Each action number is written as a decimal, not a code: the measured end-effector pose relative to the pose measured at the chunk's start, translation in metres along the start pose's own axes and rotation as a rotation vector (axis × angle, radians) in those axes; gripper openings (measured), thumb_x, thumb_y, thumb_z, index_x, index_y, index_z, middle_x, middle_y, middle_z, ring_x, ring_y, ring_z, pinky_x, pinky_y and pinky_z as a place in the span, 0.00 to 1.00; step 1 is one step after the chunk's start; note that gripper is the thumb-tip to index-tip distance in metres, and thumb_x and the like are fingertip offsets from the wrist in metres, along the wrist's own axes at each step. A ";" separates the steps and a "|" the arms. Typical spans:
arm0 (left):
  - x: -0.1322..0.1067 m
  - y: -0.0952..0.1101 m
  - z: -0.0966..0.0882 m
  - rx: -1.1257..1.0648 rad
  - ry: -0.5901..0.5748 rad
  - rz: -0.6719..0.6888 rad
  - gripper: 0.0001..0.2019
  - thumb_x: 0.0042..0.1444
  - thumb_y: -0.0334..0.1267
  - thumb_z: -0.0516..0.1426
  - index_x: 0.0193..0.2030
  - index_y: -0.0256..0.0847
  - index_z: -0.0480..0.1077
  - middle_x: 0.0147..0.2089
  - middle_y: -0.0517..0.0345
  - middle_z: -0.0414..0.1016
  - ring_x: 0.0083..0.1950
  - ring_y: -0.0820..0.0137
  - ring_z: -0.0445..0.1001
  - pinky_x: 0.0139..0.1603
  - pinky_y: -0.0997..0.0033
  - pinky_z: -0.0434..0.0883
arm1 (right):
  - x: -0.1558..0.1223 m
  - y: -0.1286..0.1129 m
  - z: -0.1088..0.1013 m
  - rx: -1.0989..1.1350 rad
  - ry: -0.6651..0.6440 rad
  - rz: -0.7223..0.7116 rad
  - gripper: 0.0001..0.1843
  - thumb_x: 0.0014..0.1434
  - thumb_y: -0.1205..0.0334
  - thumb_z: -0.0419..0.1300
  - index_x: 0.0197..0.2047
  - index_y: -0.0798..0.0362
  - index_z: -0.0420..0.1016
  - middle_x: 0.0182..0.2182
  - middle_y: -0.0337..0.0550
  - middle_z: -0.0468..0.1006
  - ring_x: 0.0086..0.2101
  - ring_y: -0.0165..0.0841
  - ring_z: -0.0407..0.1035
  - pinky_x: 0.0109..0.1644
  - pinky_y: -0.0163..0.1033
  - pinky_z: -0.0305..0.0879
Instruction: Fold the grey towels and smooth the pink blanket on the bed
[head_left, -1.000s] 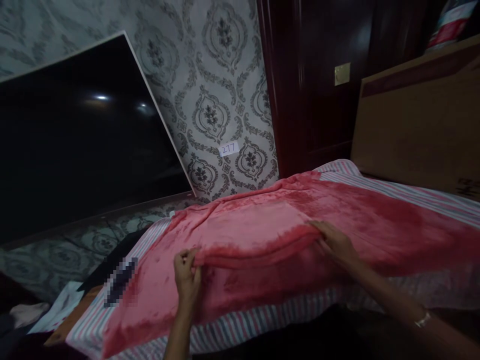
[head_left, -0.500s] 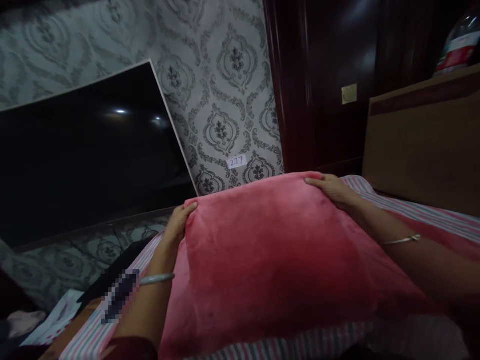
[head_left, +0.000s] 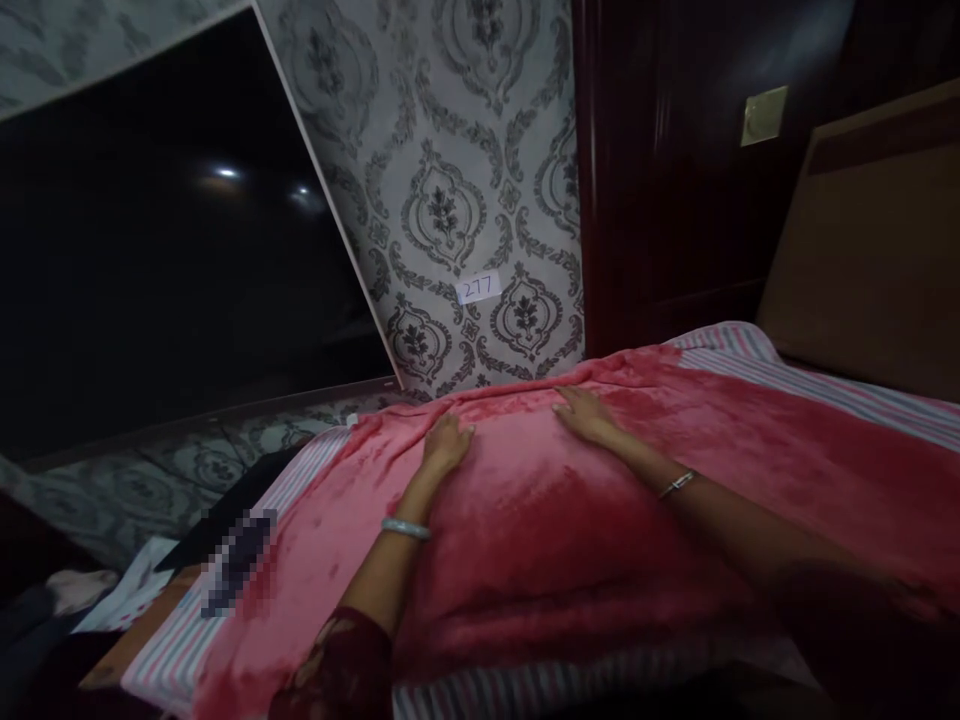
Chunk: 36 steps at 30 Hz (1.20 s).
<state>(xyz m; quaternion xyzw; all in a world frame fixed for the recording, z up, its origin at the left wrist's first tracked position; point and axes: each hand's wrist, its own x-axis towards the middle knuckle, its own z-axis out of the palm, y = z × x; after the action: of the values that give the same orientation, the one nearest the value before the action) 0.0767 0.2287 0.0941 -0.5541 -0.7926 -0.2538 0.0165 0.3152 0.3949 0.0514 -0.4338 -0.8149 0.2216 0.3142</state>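
A pink-red plush blanket (head_left: 517, 520) is spread over a striped sheet, with a smoother, lighter patch between my arms. Its far edge is wrinkled near the wall. My left hand (head_left: 447, 442) lies on the plush left of centre, with its fingers pointing away from me. To the right, my right hand (head_left: 585, 414) rests on the same plush, fingers stretched out and slightly apart. Neither hand grips the fabric. The striped sheet (head_left: 165, 650) shows at the left corner, along the near edge and at the far right.
A large dark television (head_left: 187, 250) leans at the left against patterned wallpaper (head_left: 442, 210). A paper label reading 277 (head_left: 478, 287) is on the wall. At the right stand a dark wooden panel (head_left: 667, 200) and a cardboard box (head_left: 877, 250). Papers (head_left: 135, 590) lie at lower left.
The raised pink plush has come down flat onto the surface. Both hands have let go of its far corners, moved closer together and now lie on top. The view has tilted down.
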 end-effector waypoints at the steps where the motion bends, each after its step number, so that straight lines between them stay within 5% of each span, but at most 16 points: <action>1: -0.002 0.006 0.010 0.096 -0.052 -0.003 0.26 0.65 0.45 0.52 0.67 0.37 0.65 0.73 0.42 0.61 0.75 0.55 0.56 0.74 0.49 0.55 | -0.002 -0.005 0.008 -0.072 -0.021 -0.042 0.31 0.66 0.49 0.53 0.68 0.51 0.66 0.69 0.53 0.62 0.69 0.49 0.52 0.72 0.59 0.46; 6: -0.020 0.001 0.055 0.387 -0.175 -0.040 0.31 0.69 0.52 0.44 0.74 0.39 0.55 0.77 0.40 0.52 0.78 0.52 0.48 0.74 0.36 0.44 | -0.026 0.001 0.038 -0.508 -0.167 -0.082 0.31 0.71 0.44 0.45 0.72 0.43 0.61 0.71 0.46 0.57 0.70 0.52 0.48 0.71 0.68 0.40; 11: -0.026 -0.017 0.071 0.431 -0.156 -0.031 0.32 0.70 0.54 0.40 0.75 0.43 0.54 0.77 0.44 0.53 0.78 0.55 0.48 0.75 0.38 0.44 | -0.036 0.019 0.048 -0.515 -0.146 -0.078 0.31 0.72 0.44 0.43 0.73 0.42 0.59 0.72 0.45 0.56 0.70 0.50 0.48 0.71 0.66 0.42; 25: -0.021 -0.021 0.060 0.317 -0.177 -0.300 0.36 0.68 0.55 0.39 0.76 0.34 0.50 0.79 0.39 0.43 0.79 0.54 0.41 0.75 0.39 0.44 | -0.032 0.024 0.047 -0.431 -0.173 -0.064 0.31 0.71 0.44 0.42 0.72 0.41 0.60 0.72 0.44 0.56 0.70 0.52 0.48 0.69 0.67 0.44; 31: -0.019 -0.016 0.035 0.242 -0.240 -0.335 0.34 0.67 0.54 0.46 0.74 0.35 0.55 0.77 0.37 0.47 0.78 0.52 0.47 0.74 0.39 0.49 | -0.035 0.019 0.046 -0.428 -0.181 -0.054 0.31 0.71 0.44 0.41 0.72 0.42 0.60 0.72 0.44 0.55 0.70 0.50 0.47 0.70 0.68 0.44; 36: -0.062 0.007 0.019 0.277 -0.127 -0.240 0.28 0.68 0.47 0.48 0.69 0.30 0.62 0.75 0.32 0.54 0.77 0.49 0.49 0.75 0.36 0.43 | -0.034 0.023 0.046 -0.410 -0.145 -0.069 0.31 0.71 0.45 0.42 0.72 0.42 0.61 0.72 0.44 0.56 0.70 0.50 0.49 0.70 0.67 0.44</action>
<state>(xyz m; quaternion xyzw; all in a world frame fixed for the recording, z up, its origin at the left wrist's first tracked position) 0.1115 0.1851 0.0610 -0.4631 -0.8798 -0.1068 0.0121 0.3103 0.3740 -0.0067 -0.4433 -0.8778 0.0707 0.1674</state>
